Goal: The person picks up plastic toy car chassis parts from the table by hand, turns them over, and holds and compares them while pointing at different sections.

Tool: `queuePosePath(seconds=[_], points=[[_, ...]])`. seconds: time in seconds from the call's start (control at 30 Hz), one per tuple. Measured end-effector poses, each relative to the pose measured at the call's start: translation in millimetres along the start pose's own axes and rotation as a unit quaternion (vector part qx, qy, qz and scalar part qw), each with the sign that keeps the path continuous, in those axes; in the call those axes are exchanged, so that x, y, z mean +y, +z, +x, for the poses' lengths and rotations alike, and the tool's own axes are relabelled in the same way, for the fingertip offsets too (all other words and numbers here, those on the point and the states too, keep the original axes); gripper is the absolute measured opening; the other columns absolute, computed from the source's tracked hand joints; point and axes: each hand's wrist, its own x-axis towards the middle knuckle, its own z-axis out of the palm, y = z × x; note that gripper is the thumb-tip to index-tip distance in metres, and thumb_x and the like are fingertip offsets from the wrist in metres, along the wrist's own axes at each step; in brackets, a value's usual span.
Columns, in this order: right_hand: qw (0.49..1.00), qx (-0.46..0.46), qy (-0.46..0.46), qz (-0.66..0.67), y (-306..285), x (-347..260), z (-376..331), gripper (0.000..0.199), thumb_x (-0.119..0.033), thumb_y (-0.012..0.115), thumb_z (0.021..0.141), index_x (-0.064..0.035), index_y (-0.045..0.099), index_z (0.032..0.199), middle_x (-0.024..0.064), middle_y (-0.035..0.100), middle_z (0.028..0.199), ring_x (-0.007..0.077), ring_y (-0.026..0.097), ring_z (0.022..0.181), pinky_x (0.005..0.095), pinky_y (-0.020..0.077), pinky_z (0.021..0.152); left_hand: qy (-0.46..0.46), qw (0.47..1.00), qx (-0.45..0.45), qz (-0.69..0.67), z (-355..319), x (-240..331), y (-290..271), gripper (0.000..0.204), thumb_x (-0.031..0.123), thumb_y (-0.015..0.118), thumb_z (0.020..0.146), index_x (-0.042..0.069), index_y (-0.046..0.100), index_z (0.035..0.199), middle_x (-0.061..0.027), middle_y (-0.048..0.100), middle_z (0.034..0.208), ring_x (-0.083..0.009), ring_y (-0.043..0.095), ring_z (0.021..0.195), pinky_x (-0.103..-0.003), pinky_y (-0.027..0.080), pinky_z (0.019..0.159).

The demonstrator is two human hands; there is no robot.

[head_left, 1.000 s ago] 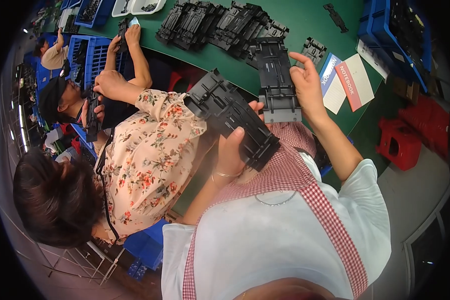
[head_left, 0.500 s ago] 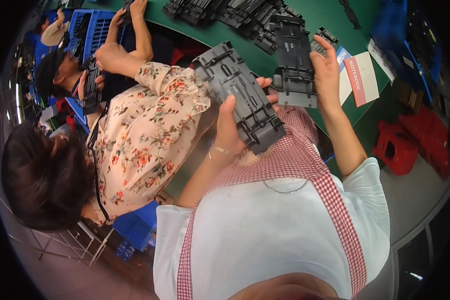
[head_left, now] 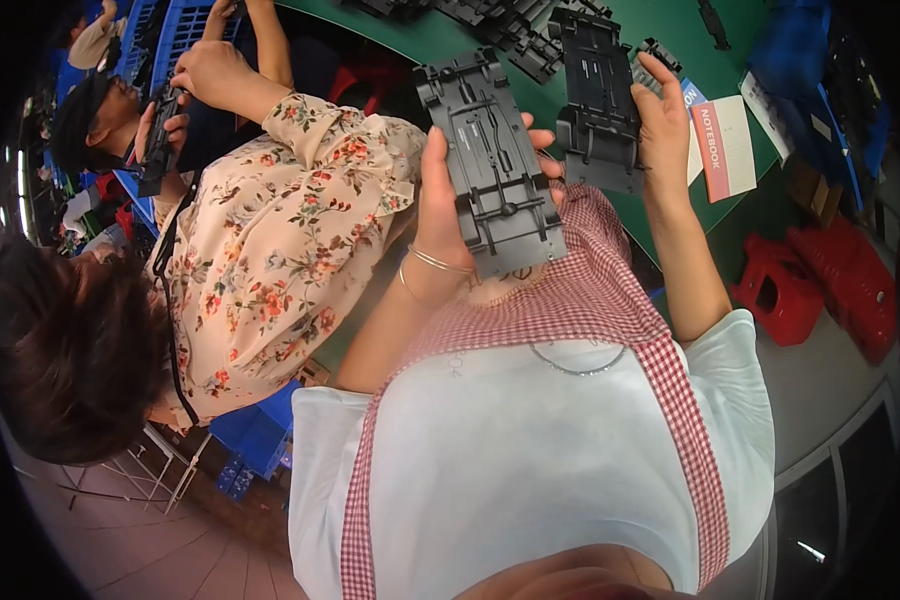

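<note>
Far L, floral-shirt co-worker [head_left: 290,240] is handling a black part [head_left: 157,140]. Own L hand [head_left: 442,215] is gripping black plate A [head_left: 493,160], long axis running up, tipping slightly L. Blk pile [head_left: 518,38] is lying behind on green table [head_left: 660,25]. L fingertips [head_left: 541,138] are poking into gap betw. plates. Plate B [head_left: 598,95] is sitting just R, near-parallel; R hand [head_left: 662,135] is holding its R edge. Notebook [head_left: 727,150] is lying R.

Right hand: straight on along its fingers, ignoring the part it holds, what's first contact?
Probably the loose black part on the green table, just beyond the right hand in the picture. Depth is unclear, so it might pass above.
</note>
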Motion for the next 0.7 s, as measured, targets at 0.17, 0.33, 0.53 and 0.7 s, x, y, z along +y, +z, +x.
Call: queuePosePath(seconds=[0.17,0.33,0.53,0.7], points=[[1.000,-0.003,-0.002,-0.010,-4.8,6.2,6.8,0.039,-0.005,0.044,0.089,-0.0006,0.036,0.126,0.0050,0.059,0.080,0.0060,0.056,0.067,0.0199,0.0460,0.060,0.007,1.000,-0.003,-0.005,4.5,3.0,0.3,0.075,0.061,0.020,0.089,0.001,0.033,0.132,-0.0153,0.051,0.122,-0.0281,0.055,0.098,-0.046,0.049,0.084],[1.000,-0.004,0.004,-0.008,-5.1,7.7,9.5,0.038,-0.005,0.044,0.089,-0.0004,0.036,0.126,0.0050,0.059,0.080,0.0059,0.056,0.067,0.0201,0.0461,0.060,0.019,1.000,-0.003,-0.001,7.0,5.1,-1.1,0.074,0.060,0.022,0.089,0.001,0.035,0.131,-0.0149,0.051,0.121,-0.0283,0.055,0.098,-0.046,0.050,0.083],[1.000,-0.008,0.008,0.000,-0.2,7.1,11.4,0.038,-0.006,0.044,0.089,-0.0007,0.036,0.126,0.0054,0.060,0.081,0.0062,0.056,0.068,0.0201,0.0456,0.061,0.020,1.000,0.016,-0.004,9.3,7.9,-2.4,0.073,0.059,0.021,0.090,0.000,0.036,0.130,-0.0147,0.052,0.120,-0.0274,0.055,0.096,-0.045,0.050,0.082],[1.000,-0.019,0.011,-0.013,4.0,5.9,14.4,0.039,-0.006,0.044,0.089,-0.0010,0.036,0.127,0.0052,0.060,0.083,0.0059,0.056,0.070,0.0202,0.0450,0.063,0.015,0.999,0.037,0.001,12.5,12.2,-1.5,0.073,0.060,0.020,0.089,0.001,0.036,0.130,-0.0143,0.051,0.121,-0.0270,0.055,0.095,-0.045,0.049,0.083]])
